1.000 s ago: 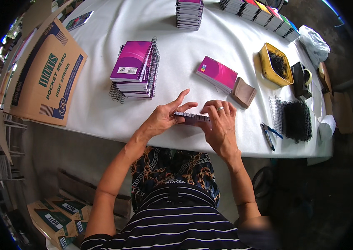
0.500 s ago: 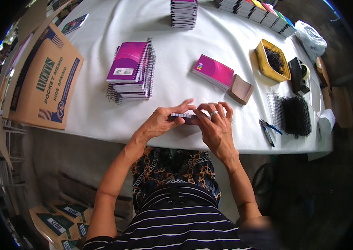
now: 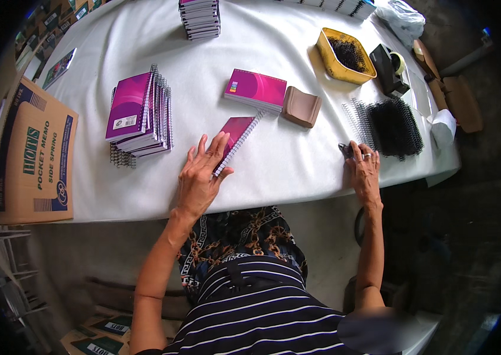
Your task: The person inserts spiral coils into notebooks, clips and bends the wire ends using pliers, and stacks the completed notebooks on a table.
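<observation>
My left hand (image 3: 200, 180) holds a small spiral notebook (image 3: 236, 133) with a pink-purple cover, tilted near the table's front edge. Its wire coil runs along the right side, and the end sticks out past the far corner. Off to the right, my right hand (image 3: 366, 171) has its fingers closed over the pliers (image 3: 346, 150), of which only a dark part shows. Just beyond the held notebook lies a stack of purple covered pads (image 3: 256, 90), touching a brown curved block (image 3: 301, 107).
Purple spiral notebooks (image 3: 129, 109) are piled at left, with another stack (image 3: 200, 21) farther back. A cardboard box (image 3: 37, 154) stands at the left edge. On the right are black coils (image 3: 395, 130), a yellow tub (image 3: 351, 72) of coils and a tape dispenser (image 3: 388, 71).
My right hand has left the notebook and moved right to the pliers. My left hand keeps the notebook, now turned so its coil slants away. The view has shifted right.
</observation>
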`<control>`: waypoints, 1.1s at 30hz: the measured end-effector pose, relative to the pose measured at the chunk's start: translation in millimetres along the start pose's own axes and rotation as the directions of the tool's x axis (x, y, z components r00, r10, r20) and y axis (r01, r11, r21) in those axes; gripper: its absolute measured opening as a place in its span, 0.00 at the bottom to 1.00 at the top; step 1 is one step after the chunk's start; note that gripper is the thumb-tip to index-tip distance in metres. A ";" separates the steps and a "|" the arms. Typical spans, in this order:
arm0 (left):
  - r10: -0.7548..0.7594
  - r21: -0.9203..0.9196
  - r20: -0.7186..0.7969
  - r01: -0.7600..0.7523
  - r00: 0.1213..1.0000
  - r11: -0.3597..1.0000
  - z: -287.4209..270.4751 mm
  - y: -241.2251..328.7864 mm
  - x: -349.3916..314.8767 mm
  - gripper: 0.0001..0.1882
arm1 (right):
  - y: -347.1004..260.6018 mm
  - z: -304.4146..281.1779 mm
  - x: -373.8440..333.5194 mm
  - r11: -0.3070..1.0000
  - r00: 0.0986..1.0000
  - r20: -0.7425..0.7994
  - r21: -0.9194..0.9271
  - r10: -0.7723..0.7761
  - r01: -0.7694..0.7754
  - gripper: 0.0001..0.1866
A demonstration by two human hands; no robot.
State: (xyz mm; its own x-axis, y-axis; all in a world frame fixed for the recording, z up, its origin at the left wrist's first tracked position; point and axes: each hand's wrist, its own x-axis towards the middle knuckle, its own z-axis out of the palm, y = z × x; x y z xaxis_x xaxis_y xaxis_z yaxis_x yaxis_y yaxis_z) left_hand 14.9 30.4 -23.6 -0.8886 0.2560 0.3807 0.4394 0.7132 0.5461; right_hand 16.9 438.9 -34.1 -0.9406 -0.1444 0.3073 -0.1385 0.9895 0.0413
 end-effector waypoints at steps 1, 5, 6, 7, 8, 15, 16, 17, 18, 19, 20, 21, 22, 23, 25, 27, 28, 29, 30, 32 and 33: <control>-0.015 0.018 -0.007 0.015 1.000 1.000 1.4 1.2 -2.1 0.33 | 2.8 1.6 1.7 0.998 1.000 -0.020 0.053 -0.019 0.020 0.27; -0.008 0.096 0.019 0.007 1.000 0.995 5.3 6.7 -2.7 0.32 | 10.8 2.4 6.6 0.992 0.992 -0.053 0.057 -0.110 0.113 0.24; -0.003 0.093 0.023 0.000 1.000 0.996 5.0 8.1 -1.8 0.32 | 9.2 0.4 7.7 0.990 0.987 -0.084 0.003 -0.140 0.141 0.25; 0.003 0.089 0.028 -0.006 1.000 0.996 5.3 9.4 -0.3 0.32 | 4.1 -4.3 8.7 0.985 0.979 -0.114 -0.053 -0.171 0.166 0.25; 0.004 0.087 0.031 -0.006 1.000 0.996 5.8 10.7 -0.1 0.32 | -4.0 -10.0 11.3 0.975 0.968 -0.140 -0.107 -0.208 0.194 0.25; -0.032 0.088 -0.039 0.035 0.999 0.995 8.7 6.3 -1.9 0.33 | -164.9 -45.8 13.0 0.777 0.949 -0.218 0.548 -0.226 0.311 0.19; -0.041 0.075 -0.040 0.044 0.998 0.996 7.5 8.5 -1.0 0.33 | -182.6 -54.4 14.5 0.759 0.937 -0.221 0.549 -0.272 0.350 0.19; -0.049 0.059 -0.043 0.052 0.998 0.997 7.1 13.3 1.1 0.33 | -193.5 -58.8 16.3 0.760 0.930 -0.229 0.537 -0.287 0.367 0.20; -0.059 0.043 -0.046 0.061 0.997 0.997 7.3 16.5 2.3 0.34 | -201.3 -60.7 17.3 0.759 0.923 -0.236 0.525 -0.303 0.384 0.21; -0.063 0.027 -0.058 0.064 0.996 0.998 8.4 16.4 2.8 0.36 | -206.5 -60.6 17.0 0.761 0.916 -0.247 0.511 -0.314 0.399 0.21; -0.067 0.011 -0.070 0.068 0.995 0.998 10.3 15.0 2.8 0.37 | -209.2 -59.8 18.3 0.762 0.916 -0.249 0.508 -0.316 0.401 0.21; -0.072 -0.005 -0.082 0.071 0.994 0.997 10.8 14.4 2.6 0.38 | -211.4 -58.4 20.4 0.763 0.915 -0.250 0.505 -0.318 0.403 0.22; -0.066 0.006 -0.083 0.066 0.994 0.998 10.1 16.1 3.3 0.39 | -212.2 -56.3 22.1 0.766 0.915 -0.249 0.500 -0.319 0.403 0.22; -0.060 0.017 -0.084 0.061 0.995 0.998 8.1 18.7 4.3 0.40 | -212.2 -54.0 23.1 0.772 0.909 -0.257 0.482 -0.328 0.415 0.22; -0.056 0.036 -0.104 0.060 0.993 0.998 7.1 21.7 5.0 0.40 | -213.5 -52.5 24.7 0.772 0.903 -0.261 0.470 -0.342 0.428 0.22; -0.060 0.053 -0.140 0.068 0.988 0.996 7.0 23.1 4.6 0.39 | -214.7 -52.7 26.3 0.770 0.895 -0.265 0.458 -0.359 0.445 0.22; -0.056 0.061 -0.142 0.065 0.988 0.996 7.1 21.7 4.5 0.37 | -214.5 -53.2 27.7 0.768 0.891 -0.267 0.454 -0.366 0.452 0.22; -0.051 0.069 -0.145 0.061 0.988 0.996 8.0 19.6 4.2 0.37 | -214.3 -54.0 29.0 0.767 0.888 -0.268 0.449 -0.374 0.458 0.23; -0.046 0.077 -0.147 0.057 0.988 0.995 8.0 18.4 4.0 0.36 | -214.4 -55.1 30.1 0.767 0.886 -0.268 0.444 -0.379 0.463 0.23; -0.051 0.087 -0.153 0.065 0.987 0.994 6.6 19.7 5.2 0.35 | -213.6 -57.2 31.8 0.771 0.883 -0.265 0.433 -0.386 0.467 0.23; -0.054 0.092 -0.156 0.069 0.986 0.993 5.9 20.4 5.6 0.35 | -213.2 -58.0 32.7 0.767 0.880 -0.272 0.434 -0.389 0.473 0.23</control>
State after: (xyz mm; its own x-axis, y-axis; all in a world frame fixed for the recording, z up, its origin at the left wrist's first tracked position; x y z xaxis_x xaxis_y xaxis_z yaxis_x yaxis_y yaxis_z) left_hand 18.1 50.3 -14.8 -0.8795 0.1117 0.4625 0.3629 0.7862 0.5003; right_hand 33.6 223.5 22.3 -0.6894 -0.5113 0.5131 -0.6858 0.6887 -0.2352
